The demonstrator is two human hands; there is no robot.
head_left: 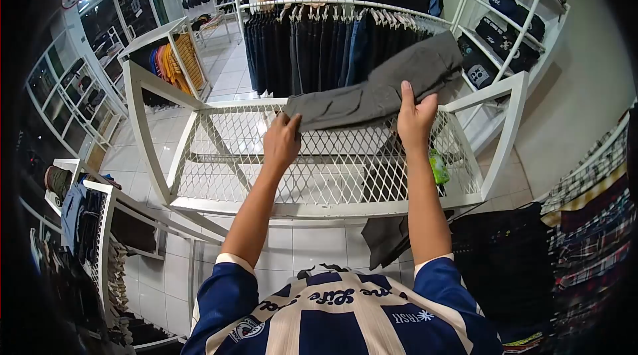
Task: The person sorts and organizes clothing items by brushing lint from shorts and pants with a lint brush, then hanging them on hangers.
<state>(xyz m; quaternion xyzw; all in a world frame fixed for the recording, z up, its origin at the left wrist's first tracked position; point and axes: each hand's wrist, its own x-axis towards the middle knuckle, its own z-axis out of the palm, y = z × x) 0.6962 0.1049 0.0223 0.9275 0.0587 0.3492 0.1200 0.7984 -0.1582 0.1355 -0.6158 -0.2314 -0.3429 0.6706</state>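
A pair of grey trousers (362,104), folded lengthwise, stretches between my hands over the far side of a white mesh rack (312,210). My left hand (282,143) is closed on the narrow end at the left. With the thumb on top, my right hand (417,119) grips the near edge towards the wider end. That wider end rises up to the right, beyond my right hand. Some of my right hand's fingers are hidden under the cloth.
Behind the rack, dark trousers (306,49) hang from a curved white rail. Caps (498,36) stand on shelves at the right. Shirts (591,242) hang at the lower right. A bright green item (437,167) shows beside my right forearm. Folded clothes (83,215) lie on the left shelf.
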